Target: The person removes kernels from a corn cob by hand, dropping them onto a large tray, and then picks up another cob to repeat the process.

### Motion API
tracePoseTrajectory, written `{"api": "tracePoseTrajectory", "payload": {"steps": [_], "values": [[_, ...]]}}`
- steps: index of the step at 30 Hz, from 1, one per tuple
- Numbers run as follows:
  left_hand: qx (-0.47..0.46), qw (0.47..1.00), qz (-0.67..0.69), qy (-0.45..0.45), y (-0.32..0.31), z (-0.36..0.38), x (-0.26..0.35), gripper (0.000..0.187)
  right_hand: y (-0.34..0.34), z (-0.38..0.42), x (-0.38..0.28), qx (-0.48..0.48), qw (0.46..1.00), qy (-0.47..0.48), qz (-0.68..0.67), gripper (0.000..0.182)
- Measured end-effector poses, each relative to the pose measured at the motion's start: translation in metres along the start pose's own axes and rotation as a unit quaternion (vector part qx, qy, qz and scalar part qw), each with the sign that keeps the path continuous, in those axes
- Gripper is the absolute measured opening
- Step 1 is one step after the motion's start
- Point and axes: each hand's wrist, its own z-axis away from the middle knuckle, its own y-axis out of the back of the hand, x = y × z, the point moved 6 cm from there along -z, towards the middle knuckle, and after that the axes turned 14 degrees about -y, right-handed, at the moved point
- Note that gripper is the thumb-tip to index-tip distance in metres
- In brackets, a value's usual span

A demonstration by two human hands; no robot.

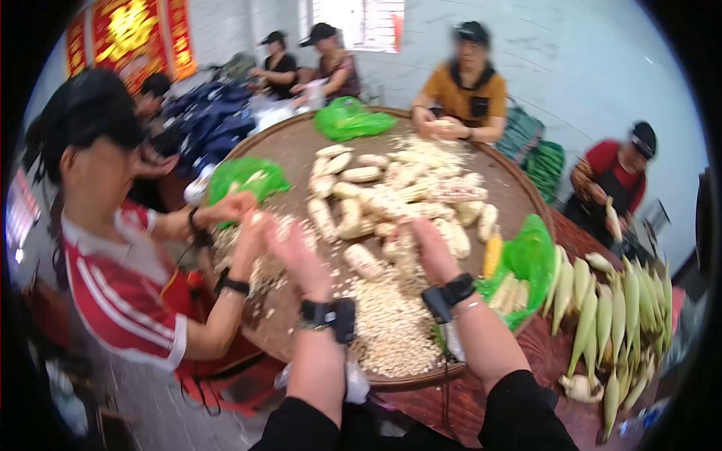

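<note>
My left hand (299,254) is raised over the left side of a round woven tray (293,331), fingers spread and nothing visible in it. My right hand (436,252) is over the middle, its fingers against a pale, speckled corn cob (404,252) that is blurred and partly hidden. Below my hands lies a heap of loose corn kernels (391,327). One cob with dark spots (364,261) rests at the heap's edge. Beyond it is a pile of husked corn cobs (383,199), cream with some reddish kernels.
Green plastic bags lie on the tray at left (248,179), back (350,119) and right (530,252). Unhusked corn ears (617,316) cover the red table's right side. A person in red and white (124,270) works close on my left; others sit around the room.
</note>
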Motion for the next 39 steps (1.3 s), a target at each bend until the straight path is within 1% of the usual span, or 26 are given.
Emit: {"api": "tracePoseTrajectory", "payload": {"steps": [1,2,3,5,6,8,11,12,15,17,19,21,22,24,25,27,28,29,30,31,33,34,35,37,38,39], "values": [[0.016,1.0,0.003,-0.003,0.007,-0.005,-0.001,0.046,-0.002,0.001,0.001,-0.012,1.0,-0.01,-0.018,0.028],[0.061,0.998,-0.019,0.014,0.005,-0.005,0.015,0.038,-0.01,0.006,-0.004,-0.041,0.998,-0.019,-0.034,0.026],[0.056,0.998,-0.023,0.01,0.009,-0.004,0.011,0.038,-0.011,0.003,0.001,-0.053,0.997,-0.012,-0.05,0.026],[0.042,0.998,-0.028,-0.031,0.01,-0.004,0.007,0.048,-0.02,0.01,-0.007,-0.067,0.997,-0.012,-0.027,0.028],[0.034,0.999,-0.025,-0.027,0.012,-0.005,0.002,0.048,-0.021,0.009,-0.006,-0.08,0.996,-0.005,-0.028,0.029],[0.071,0.997,-0.028,-0.014,0.017,-0.006,-0.008,0.054,-0.021,0.006,-0.005,-0.104,0.994,0.02,-0.018,0.03],[0.073,0.996,-0.046,-0.012,0.013,-0.003,0.002,0.051,-0.021,0.006,-0.006,-0.108,0.993,0.016,-0.036,0.031],[0.074,0.995,-0.068,-0.004,0.01,0.0,0.009,0.055,-0.021,0.005,-0.006,-0.102,0.994,0.015,-0.033,0.031],[0.06,0.996,-0.067,-0.006,0.006,0.003,0.008,0.055,-0.02,0.006,-0.004,-0.09,0.995,0.003,-0.03,0.03],[0.049,0.997,-0.059,0.0,0.005,0.004,0.003,0.055,-0.021,0.006,-0.007,-0.1,0.994,0.02,-0.024,0.031],[0.04,0.998,-0.051,0.005,0.004,0.006,-0.003,0.056,-0.021,0.006,-0.006,-0.089,0.996,0.008,-0.024,0.031],[-0.01,0.999,-0.032,0.029,-0.005,0.017,-0.01,0.055,-0.021,0.005,-0.006,-0.088,0.996,0.01,-0.03,0.031],[-0.011,0.999,-0.032,0.031,-0.011,0.024,-0.005,0.055,-0.02,0.006,-0.006,-0.088,0.995,0.011,-0.037,0.031],[-0.114,0.987,-0.043,0.106,-0.032,0.044,-0.002,0.044,-0.019,0.007,-0.007,-0.076,0.996,0.01,-0.048,0.028],[-0.115,0.987,-0.045,0.106,-0.032,0.051,-0.006,0.044,-0.018,0.007,-0.009,-0.065,0.996,0.011,-0.058,0.026],[-0.235,0.959,-0.035,0.155,-0.047,0.071,-0.024,0.035,-0.015,0.007,-0.009,-0.044,0.997,0.011,-0.057,0.026],[-0.236,0.959,-0.035,0.156,-0.049,0.076,-0.027,0.035,-0.01,0.004,-0.008,-0.036,0.997,0.023,-0.058,0.027],[-0.274,0.941,-0.004,0.2,-0.054,0.087,-0.032,0.033,-0.006,0.002,-0.007,-0.028,0.997,0.034,-0.059,0.028],[-0.31,0.919,0.026,0.244,-0.059,0.098,-0.035,0.031,0.002,-0.003,-0.001,0.002,0.996,0.018,-0.089,0.029],[-0.309,0.918,0.026,0.247,-0.059,0.1,-0.032,0.031,0.005,-0.008,0.008,0.004,0.996,0.016,-0.088,0.029],[-0.402,0.872,0.011,0.28,-0.068,0.11,-0.028,0.036,0.021,-0.017,0.013,0.097,0.988,0.056,-0.105,0.028],[-0.419,0.859,0.026,0.293,-0.07,0.115,-0.031,0.041,0.006,-0.001,-0.008,0.09,0.983,0.069,-0.142,0.028],[-0.413,0.862,0.022,0.291,-0.068,0.119,-0.032,0.041,0.008,-0.001,-0.007,0.083,0.984,0.066,-0.143,0.028],[-0.449,0.863,0.024,0.228,-0.074,0.124,-0.019,0.046,0.004,-0.001,-0.01,0.017,0.983,0.059,-0.175,0.028],[-0.46,0.851,0.054,0.247,-0.075,0.126,-0.017,0.05,0.005,0.001,-0.008,0.025,0.981,0.049,-0.188,0.029],[-0.461,0.851,0.053,0.248,-0.073,0.127,-0.022,0.05,0.005,-0.001,-0.006,0.026,0.98,0.048,-0.19,0.029]]}}
